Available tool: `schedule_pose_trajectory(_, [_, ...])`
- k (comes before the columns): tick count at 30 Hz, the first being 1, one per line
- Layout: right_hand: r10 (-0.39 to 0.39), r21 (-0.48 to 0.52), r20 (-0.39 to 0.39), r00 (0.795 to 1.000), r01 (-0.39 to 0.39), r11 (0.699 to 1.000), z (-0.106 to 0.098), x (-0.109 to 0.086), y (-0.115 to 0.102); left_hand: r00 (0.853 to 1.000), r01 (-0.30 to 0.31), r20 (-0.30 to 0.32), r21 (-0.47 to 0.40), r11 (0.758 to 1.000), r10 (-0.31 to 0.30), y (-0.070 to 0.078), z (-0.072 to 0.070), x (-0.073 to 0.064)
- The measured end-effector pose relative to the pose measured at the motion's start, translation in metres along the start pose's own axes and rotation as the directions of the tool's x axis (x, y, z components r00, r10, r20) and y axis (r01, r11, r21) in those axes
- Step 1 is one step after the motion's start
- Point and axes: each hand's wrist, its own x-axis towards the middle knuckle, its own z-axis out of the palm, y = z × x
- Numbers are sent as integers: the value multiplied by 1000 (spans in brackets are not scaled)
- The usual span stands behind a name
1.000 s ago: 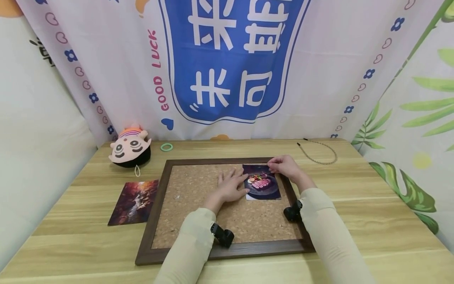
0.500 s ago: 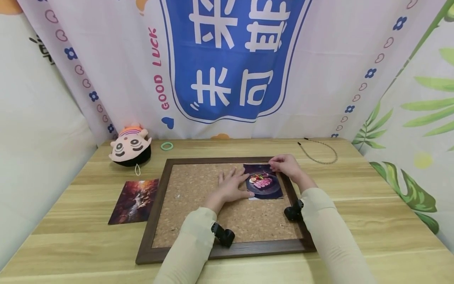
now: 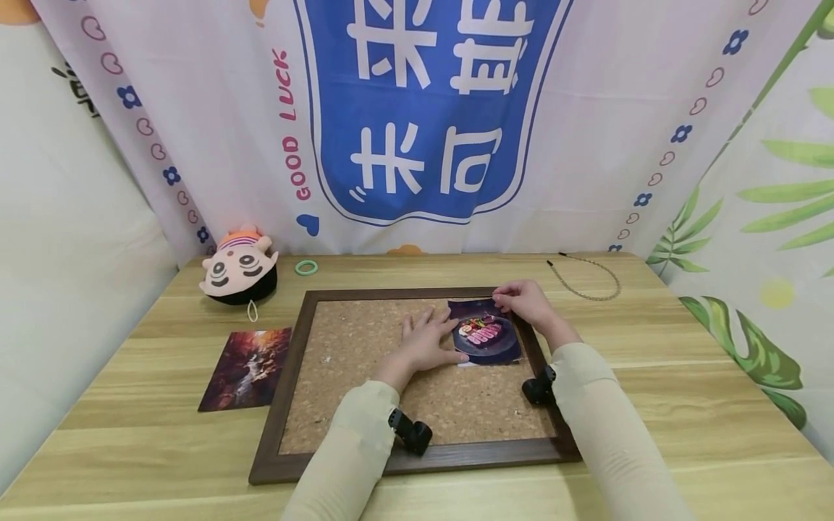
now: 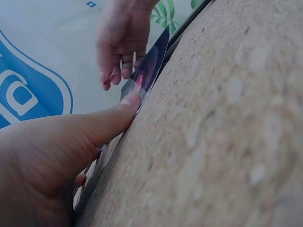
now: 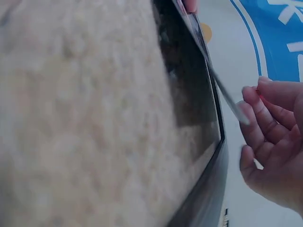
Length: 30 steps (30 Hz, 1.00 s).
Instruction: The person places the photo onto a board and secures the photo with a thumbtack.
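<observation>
On the cork board [image 3: 365,405] lies a photo [image 3: 491,351] of sliced meat on a dark plate, at the upper right corner. My left hand [image 3: 426,344] is spread on the board with its fingertips along the photo's left edge. Its thumb [image 4: 109,125] presses the lower left part of the photo. At the photo's top right corner, my right hand [image 3: 526,302] pinches a small red push pin [image 5: 258,90] between thumb and index finger, mostly hidden by the fingertips. The photo's right side stands lifted off the cork in the right wrist view.
Another photo [image 3: 250,373], of an autumn stream, lies partly against the board's dark wooden frame [image 3: 293,405] at the left. A plush doll [image 3: 241,268], a green ring [image 3: 306,268] and a thin headband [image 3: 612,278] lie towards the table's back edge, before a printed curtain [image 3: 586,145].
The photo has shifted slightly to the right, and my left thumb has moved right onto its lower left corner. My right hand stays at the top right corner.
</observation>
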Motion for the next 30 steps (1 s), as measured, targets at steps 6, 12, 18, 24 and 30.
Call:
schedule_pose_trajectory(6, [9,-7,11,1000,-9,1000,8,8,-12,1000,-7,8,5,1000,7,-1,-1,0])
schedule_pose_trajectory(12, [85,90,46,995,-89,992,22,18,-9,1000,-12,2,20,1000,12,-1,-1,0])
schedule_pose_trajectory(18, [104,99,-31,994,-101,990,28,19,6,1000,-16,5,29,999,16,-1,-1,0])
schedule_pose_trajectory(24, [59,-1,-74,996,-59,998,31,18,11,1000,-28,6,33,999,28,-1,0,1])
schedule_pose_trajectory(30, [40,-96,-80,996,-48,994,33,17,11,1000,-21,-1,33,999,21,-1,1,0])
